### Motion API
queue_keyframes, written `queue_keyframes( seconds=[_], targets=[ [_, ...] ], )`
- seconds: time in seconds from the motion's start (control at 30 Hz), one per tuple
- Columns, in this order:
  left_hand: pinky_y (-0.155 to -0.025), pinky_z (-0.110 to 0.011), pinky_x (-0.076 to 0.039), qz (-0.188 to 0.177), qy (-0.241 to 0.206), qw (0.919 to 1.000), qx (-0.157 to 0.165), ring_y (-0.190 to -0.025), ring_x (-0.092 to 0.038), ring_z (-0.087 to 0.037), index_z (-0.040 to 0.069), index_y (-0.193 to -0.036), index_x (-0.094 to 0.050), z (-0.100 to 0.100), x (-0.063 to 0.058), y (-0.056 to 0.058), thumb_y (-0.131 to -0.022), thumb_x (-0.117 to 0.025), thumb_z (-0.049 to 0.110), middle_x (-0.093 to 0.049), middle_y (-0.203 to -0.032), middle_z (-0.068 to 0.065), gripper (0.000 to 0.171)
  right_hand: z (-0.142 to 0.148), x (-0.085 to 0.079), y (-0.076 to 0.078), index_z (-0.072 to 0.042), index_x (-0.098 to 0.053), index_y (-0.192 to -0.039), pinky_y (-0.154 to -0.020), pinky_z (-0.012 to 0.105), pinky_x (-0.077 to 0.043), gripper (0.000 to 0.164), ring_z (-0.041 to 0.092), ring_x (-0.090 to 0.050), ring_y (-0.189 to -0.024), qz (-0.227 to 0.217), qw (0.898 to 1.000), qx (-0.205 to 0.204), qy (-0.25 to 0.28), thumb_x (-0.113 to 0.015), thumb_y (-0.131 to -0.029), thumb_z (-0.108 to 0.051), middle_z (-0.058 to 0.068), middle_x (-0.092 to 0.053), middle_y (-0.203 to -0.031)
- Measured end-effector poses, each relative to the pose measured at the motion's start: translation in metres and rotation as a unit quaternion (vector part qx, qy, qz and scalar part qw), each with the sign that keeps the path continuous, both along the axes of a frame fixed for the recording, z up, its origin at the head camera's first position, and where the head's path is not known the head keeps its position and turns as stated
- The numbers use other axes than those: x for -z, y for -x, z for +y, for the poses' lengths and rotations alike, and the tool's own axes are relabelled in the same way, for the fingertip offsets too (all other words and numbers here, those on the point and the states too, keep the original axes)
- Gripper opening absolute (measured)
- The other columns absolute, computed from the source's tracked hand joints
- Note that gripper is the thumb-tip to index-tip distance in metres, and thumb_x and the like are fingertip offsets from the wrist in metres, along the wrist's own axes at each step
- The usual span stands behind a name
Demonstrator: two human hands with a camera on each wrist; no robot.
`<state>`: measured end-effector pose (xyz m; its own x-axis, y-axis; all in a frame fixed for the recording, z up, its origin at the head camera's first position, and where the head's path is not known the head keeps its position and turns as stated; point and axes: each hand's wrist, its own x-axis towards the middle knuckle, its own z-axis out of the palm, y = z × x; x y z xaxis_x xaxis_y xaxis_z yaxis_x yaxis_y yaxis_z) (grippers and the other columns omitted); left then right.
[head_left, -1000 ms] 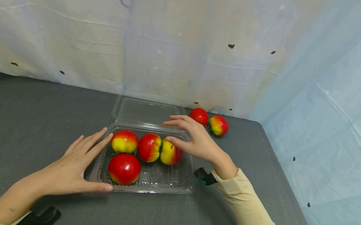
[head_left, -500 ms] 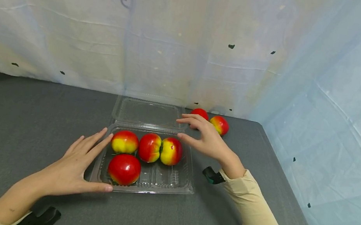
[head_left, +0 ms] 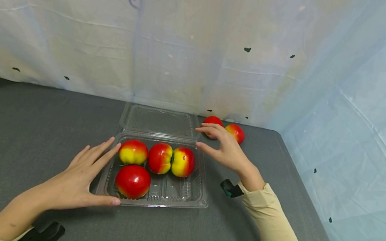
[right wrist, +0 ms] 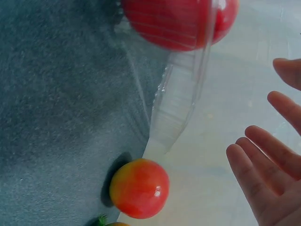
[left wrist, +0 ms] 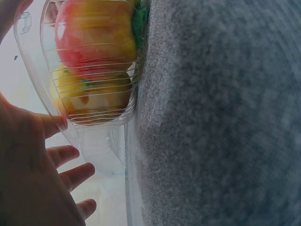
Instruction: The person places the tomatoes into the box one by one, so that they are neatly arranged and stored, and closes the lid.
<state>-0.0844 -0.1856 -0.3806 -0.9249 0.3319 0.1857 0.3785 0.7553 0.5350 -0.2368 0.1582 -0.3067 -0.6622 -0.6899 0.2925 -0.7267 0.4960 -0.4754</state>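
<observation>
A clear plastic clamshell container point(head_left: 176, 191) holds several red-and-yellow apples, among them a large red one point(head_left: 132, 181) at front left. Three more form its back row, the rightmost apple point(head_left: 183, 162) beside the right wall. My left hand point(head_left: 79, 180) lies spread along the container's left side, thumb at the front corner and forefinger at the rim; the left wrist view shows its fingertips point(left wrist: 77, 174) by the clear wall. Over the back right corner hovers my right hand point(head_left: 226, 149), fingers apart and holding nothing. In the right wrist view its fingers point(right wrist: 263, 165) are extended beside the container.
The container's lid point(head_left: 160, 121) lies folded back behind it. Two loose apples, a red one point(head_left: 213, 120) and a red-yellow one point(head_left: 236, 132), sit at the table's back edge beyond my right hand. A pale plastic sheet point(head_left: 188, 52) hangs behind the grey table point(head_left: 44, 126).
My right hand has drawn away from the rightmost apple, to the right, and now partly overlaps the loose apples. My left hand and the container have stayed in place.
</observation>
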Motion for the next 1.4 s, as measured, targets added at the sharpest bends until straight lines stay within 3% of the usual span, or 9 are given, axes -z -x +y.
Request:
queue_keyframes(
  seconds=[0.67,0.97,1.17,1.4],
  targets=[
    [-0.114,-0.062,-0.002,0.003,-0.002,1.0000,0.002,-0.141,-0.017,-0.040,0.021,-0.156,-0.009,0.000,0.000,-0.001,-0.071,-0.072,0.065,-0.004,-0.162,-0.009,0.114,0.007,0.020,0.015,-0.003,-0.062,-0.124,-0.096,0.044,-0.049,0.039,0.032,-0.058,-0.112,0.012,0.998,0.051,0.022,-0.070,-0.088,-0.016,0.013,-0.058,-0.129],
    [-0.114,-0.062,-0.002,0.002,-0.001,1.0000,0.001,-0.142,-0.017,-0.040,0.021,-0.156,-0.009,0.001,-0.001,-0.001,-0.071,-0.073,0.064,-0.004,-0.162,-0.009,0.114,0.008,0.032,0.023,-0.002,-0.063,-0.123,-0.098,0.047,-0.046,0.039,0.031,-0.052,-0.122,0.041,0.996,0.075,0.018,-0.069,-0.088,-0.017,0.019,-0.053,-0.135],
    [-0.114,-0.063,-0.002,-0.004,0.000,1.0000,-0.001,-0.141,-0.017,-0.041,0.021,-0.156,-0.009,0.002,-0.001,-0.001,-0.071,-0.072,0.064,-0.004,-0.162,-0.010,0.114,0.009,0.036,0.026,-0.002,-0.061,-0.125,-0.107,0.051,-0.038,0.042,0.033,-0.046,-0.129,0.027,0.995,0.096,0.011,-0.070,-0.088,-0.019,0.019,-0.051,-0.138],
    [-0.114,-0.063,-0.002,-0.006,-0.003,1.0000,-0.001,-0.141,-0.016,-0.040,0.022,-0.156,-0.009,0.002,-0.001,-0.002,-0.071,-0.072,0.064,-0.005,-0.162,-0.010,0.114,0.010,0.039,0.030,-0.003,-0.060,-0.128,-0.109,0.051,-0.036,0.044,0.035,-0.044,-0.131,0.014,0.994,0.112,-0.004,-0.069,-0.088,-0.020,0.019,-0.049,-0.140]
  ],
)
